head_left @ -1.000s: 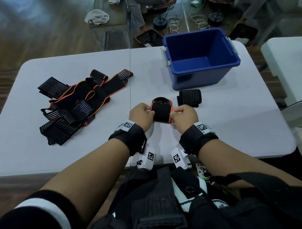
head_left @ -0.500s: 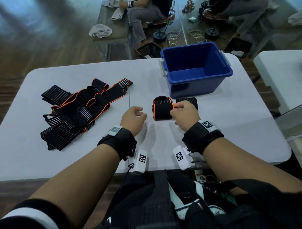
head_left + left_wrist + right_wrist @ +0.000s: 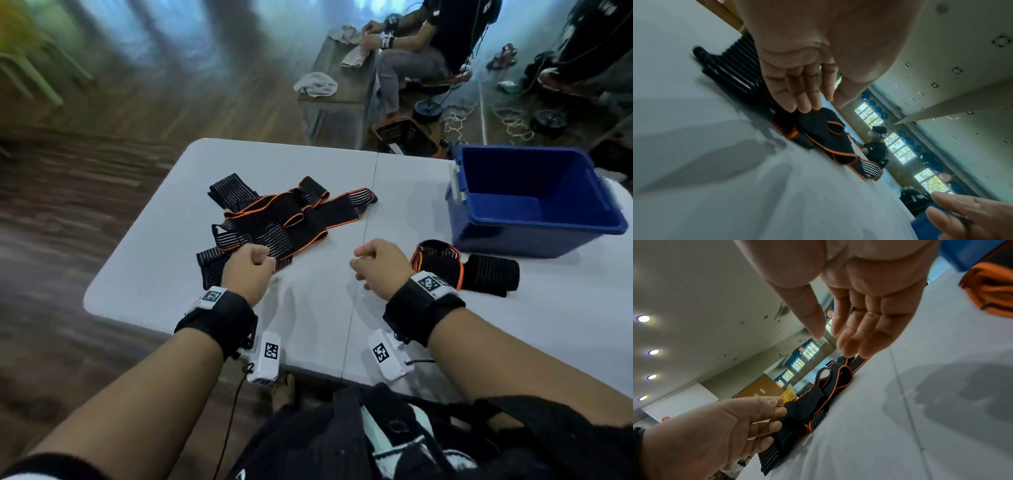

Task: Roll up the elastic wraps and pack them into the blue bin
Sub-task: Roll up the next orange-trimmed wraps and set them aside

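A loose pile of black elastic wraps (image 3: 274, 222), some orange-edged and some striped, lies on the left half of the white table (image 3: 308, 308). My left hand (image 3: 253, 267) hovers at the pile's near edge with relaxed fingers (image 3: 797, 97) and holds nothing. My right hand (image 3: 373, 263) floats empty over mid-table, its fingers (image 3: 869, 331) loosely extended. Behind its wrist, a rolled orange-edged wrap (image 3: 436, 260) rests beside a rolled striped wrap (image 3: 493, 274). The blue bin (image 3: 534, 236) stands just beyond both rolls; what its inside shows is bare.
Past the table's far edge, another person (image 3: 428, 44) sits at a bench with towels (image 3: 315, 85). A black basket (image 3: 404, 137) and cables lie on the floor there. The table's near edge runs just under my wrists.
Both hands let go of the orange-edged roll, which now lies beside the striped roll. My left hand moved left to the loose pile; my right hand drew left off the roll. The view swung left.
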`<action>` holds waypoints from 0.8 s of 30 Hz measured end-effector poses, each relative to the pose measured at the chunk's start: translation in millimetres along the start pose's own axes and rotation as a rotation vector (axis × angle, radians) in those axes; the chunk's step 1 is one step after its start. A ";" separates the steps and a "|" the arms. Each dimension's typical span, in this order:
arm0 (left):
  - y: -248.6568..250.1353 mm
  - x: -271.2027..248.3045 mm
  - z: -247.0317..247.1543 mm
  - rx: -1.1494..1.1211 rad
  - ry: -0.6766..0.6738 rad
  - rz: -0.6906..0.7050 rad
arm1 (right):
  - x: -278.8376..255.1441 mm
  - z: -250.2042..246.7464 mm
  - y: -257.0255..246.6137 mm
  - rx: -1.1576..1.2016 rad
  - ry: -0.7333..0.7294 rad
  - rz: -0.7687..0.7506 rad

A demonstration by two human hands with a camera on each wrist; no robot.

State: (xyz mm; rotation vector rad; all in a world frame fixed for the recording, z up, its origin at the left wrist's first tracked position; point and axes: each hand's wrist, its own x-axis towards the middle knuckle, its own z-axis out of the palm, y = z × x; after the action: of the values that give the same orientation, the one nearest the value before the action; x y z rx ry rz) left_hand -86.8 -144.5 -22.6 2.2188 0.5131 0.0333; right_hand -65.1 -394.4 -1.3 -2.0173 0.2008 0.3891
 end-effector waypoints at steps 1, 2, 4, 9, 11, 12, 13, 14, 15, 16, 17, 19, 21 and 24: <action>-6.0 4.5 -9.9 -0.003 0.032 -0.008 | 2.6 8.8 -6.4 -0.022 -0.017 -0.001; -11.1 8.7 -19.4 -0.009 0.061 -0.015 | 5.8 17.4 -13.0 -0.042 -0.033 -0.008; -21.3 17.7 -35.7 -0.006 0.106 -0.016 | 13.4 35.4 -26.1 -0.086 -0.064 -0.025; -48.4 37.4 -63.4 0.041 0.109 -0.016 | 26.6 78.7 -54.3 -0.188 -0.110 -0.096; -57.2 43.7 -70.7 0.049 0.073 -0.006 | 30.4 94.2 -62.2 -0.205 -0.117 -0.110; -59.7 45.8 -73.7 0.045 0.047 -0.007 | 32.4 101.0 -64.9 -0.215 -0.121 -0.115; -63.8 49.0 -76.5 0.046 0.013 -0.011 | 34.3 107.6 -68.5 -0.228 -0.124 -0.120; -66.5 51.4 -79.9 0.068 -0.029 -0.009 | 36.6 113.7 -71.7 -0.237 -0.127 -0.128; -69.8 54.9 -83.0 0.115 -0.071 0.007 | 38.8 119.6 -75.2 -0.240 -0.128 -0.133; -72.8 57.8 -86.3 0.177 -0.106 0.031 | 41.4 124.8 -78.1 -0.239 -0.128 -0.142; -76.1 61.5 -89.9 0.228 -0.129 0.056 | 43.3 130.2 -81.7 -0.239 -0.130 -0.150; -80.8 65.4 -97.3 0.274 -0.160 0.082 | 47.1 139.9 -89.1 -0.242 -0.128 -0.179; -83.9 65.6 -103.0 0.259 -0.179 0.095 | 51.9 149.1 -96.6 -0.246 -0.136 -0.206; -85.7 62.3 -108.9 0.171 -0.187 0.128 | 59.1 162.2 -111.0 -0.281 -0.151 -0.261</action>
State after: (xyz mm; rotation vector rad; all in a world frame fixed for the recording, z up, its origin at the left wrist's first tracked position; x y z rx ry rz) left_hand -81.0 7.3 -25.0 2.3897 0.2790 -0.1551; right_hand -6.2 -197.9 1.7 -2.2422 -0.2210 0.4187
